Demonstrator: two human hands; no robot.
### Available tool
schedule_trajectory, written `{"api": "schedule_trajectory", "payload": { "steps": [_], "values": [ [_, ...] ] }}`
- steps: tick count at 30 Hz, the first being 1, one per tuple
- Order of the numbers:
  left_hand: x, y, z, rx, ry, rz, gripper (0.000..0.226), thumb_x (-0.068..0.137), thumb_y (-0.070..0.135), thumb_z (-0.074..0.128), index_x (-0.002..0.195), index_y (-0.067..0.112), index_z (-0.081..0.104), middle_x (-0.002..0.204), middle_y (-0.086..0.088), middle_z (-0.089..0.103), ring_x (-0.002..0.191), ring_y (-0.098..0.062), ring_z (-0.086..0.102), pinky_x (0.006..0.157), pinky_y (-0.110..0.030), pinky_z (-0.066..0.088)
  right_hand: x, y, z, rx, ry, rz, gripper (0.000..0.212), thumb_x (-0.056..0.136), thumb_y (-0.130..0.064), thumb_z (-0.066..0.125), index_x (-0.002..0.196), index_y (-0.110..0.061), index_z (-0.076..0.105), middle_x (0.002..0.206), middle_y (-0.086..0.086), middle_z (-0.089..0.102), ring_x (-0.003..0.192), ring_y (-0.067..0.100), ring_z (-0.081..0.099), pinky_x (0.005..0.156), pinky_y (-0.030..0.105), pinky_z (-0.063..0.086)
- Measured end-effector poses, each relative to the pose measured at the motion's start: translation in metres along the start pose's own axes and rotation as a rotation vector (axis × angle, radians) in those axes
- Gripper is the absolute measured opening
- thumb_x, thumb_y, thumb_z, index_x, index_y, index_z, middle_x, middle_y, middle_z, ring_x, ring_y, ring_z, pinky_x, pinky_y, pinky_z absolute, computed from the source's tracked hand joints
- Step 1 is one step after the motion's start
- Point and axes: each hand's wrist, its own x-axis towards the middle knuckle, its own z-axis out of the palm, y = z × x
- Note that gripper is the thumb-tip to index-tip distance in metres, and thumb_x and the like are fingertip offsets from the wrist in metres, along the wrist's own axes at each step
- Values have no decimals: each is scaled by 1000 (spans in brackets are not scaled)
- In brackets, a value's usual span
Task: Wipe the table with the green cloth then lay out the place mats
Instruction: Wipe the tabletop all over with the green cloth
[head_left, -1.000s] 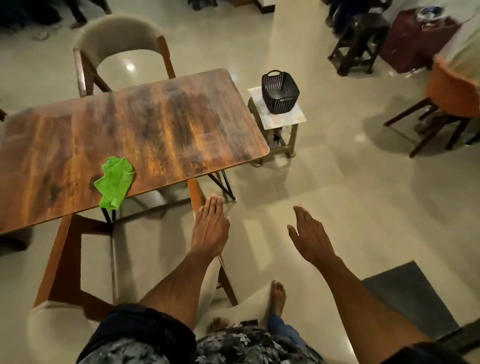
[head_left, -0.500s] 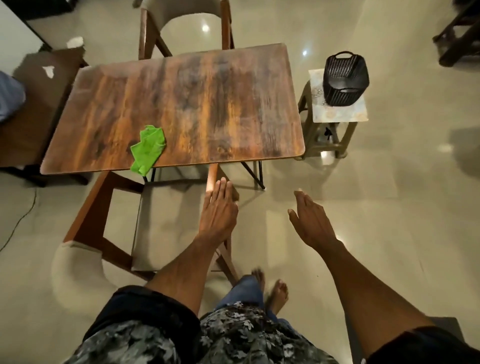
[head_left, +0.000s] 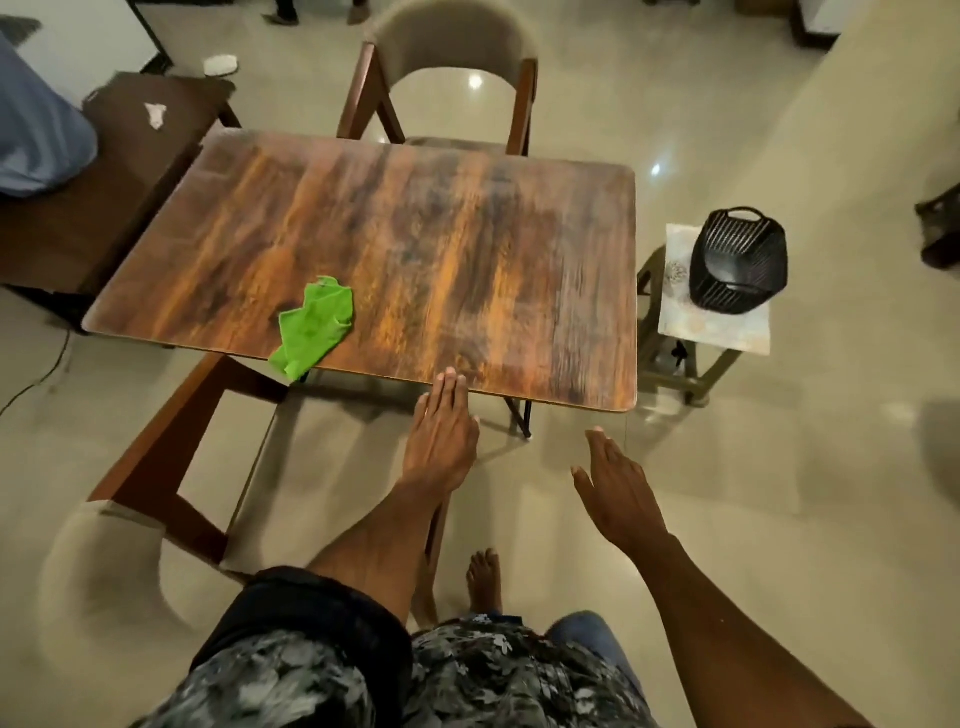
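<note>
A crumpled green cloth (head_left: 313, 325) lies on the wooden table (head_left: 467, 249) near its front edge, one corner hanging over. My left hand (head_left: 441, 436) reaches forward with straight fingers; its fingertips are at the table's front edge, right of the cloth. My right hand (head_left: 615, 483) hovers flat and empty over the floor, in front of the table's right corner. No place mats are visible.
A cushioned chair (head_left: 452, 67) stands behind the table, and another chair (head_left: 156, 499) is pushed under its front left. A small stool (head_left: 711, 317) right of the table carries a black basket (head_left: 737, 260). A dark side table (head_left: 104, 171) sits to the left.
I have come closer and turned square to the table. My left hand has moved forward to the table's front edge. The cloth has stayed put.
</note>
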Motion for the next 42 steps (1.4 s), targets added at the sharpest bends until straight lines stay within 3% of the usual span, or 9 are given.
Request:
{"api": "schedule_trajectory", "payload": {
  "steps": [3, 6, 14, 24, 28, 31, 35, 38, 42],
  "values": [
    [29, 1, -10, -20, 29, -28, 63, 116, 30, 26, 170, 7, 2, 179, -10, -3, 167, -23, -3, 133, -37, 0, 33, -5, -17, -15, 2, -9, 61, 111, -34, 45, 162, -5, 29, 164, 18, 42, 151, 35, 41, 116, 50, 39],
    [50, 3, -13, -39, 37, -48, 63, 117, 33, 22, 171, 9, 0, 180, -9, -5, 167, -22, -5, 133, -37, -1, 64, -8, -31, -46, -5, -57, 64, 108, -41, 36, 160, -4, 33, 158, 19, 48, 143, 36, 50, 112, 48, 43],
    [98, -23, -21, -76, 19, -257, 64, 116, 30, 28, 170, 8, 4, 179, -11, -1, 167, -24, 0, 133, -39, 1, 170, -2, -40, -120, -124, -218, 64, 113, -33, 42, 166, -6, 20, 172, 16, 29, 159, 31, 30, 125, 43, 29],
    [119, -86, -30, -92, 22, -514, 64, 115, 31, 27, 170, 5, 7, 179, -14, 4, 167, -26, 5, 133, -43, 8, 277, -79, -27, -146, -312, -445, 65, 110, -33, 48, 163, -5, 25, 165, 18, 39, 145, 36, 48, 117, 48, 42],
    [131, -107, -9, -128, -35, -564, 64, 115, 31, 27, 170, 6, 8, 179, -13, 5, 166, -25, 7, 133, -43, 10, 286, -86, -12, -148, -381, -422, 66, 112, -35, 42, 167, -7, 18, 172, 15, 28, 156, 30, 35, 126, 44, 32],
    [149, -148, 6, -127, -60, -542, 68, 114, 39, 30, 171, 11, 7, 180, -10, 4, 167, -24, 5, 133, -45, 9, 296, -87, 4, -124, -428, -398, 68, 113, -40, 34, 170, -13, 9, 177, 8, 15, 162, 24, 22, 129, 41, 24],
    [197, -240, 11, -82, 47, -513, 73, 112, 58, 27, 172, 25, 2, 180, -4, 1, 166, -25, 2, 133, -56, 11, 321, -89, 31, -54, -357, -368, 70, 107, -53, 18, 170, -23, 11, 177, 2, 19, 162, 22, 25, 128, 51, 32],
    [246, -305, 7, -22, 126, -427, 69, 112, 59, 19, 172, 30, 3, 180, -1, 0, 167, -24, 1, 133, -55, 8, 344, -99, 51, 76, -239, -342, 59, 114, -38, 34, 168, -24, 19, 174, 2, 27, 159, 23, 31, 124, 56, 36],
    [276, -354, 20, 74, 100, -217, 63, 112, 52, 14, 172, 31, 9, 180, 1, 6, 167, -20, 4, 132, -53, 13, 368, -120, 70, 205, -83, -394, 58, 112, -33, 38, 167, -24, 24, 173, -2, 30, 160, 15, 28, 126, 43, 32]
  ]
}}
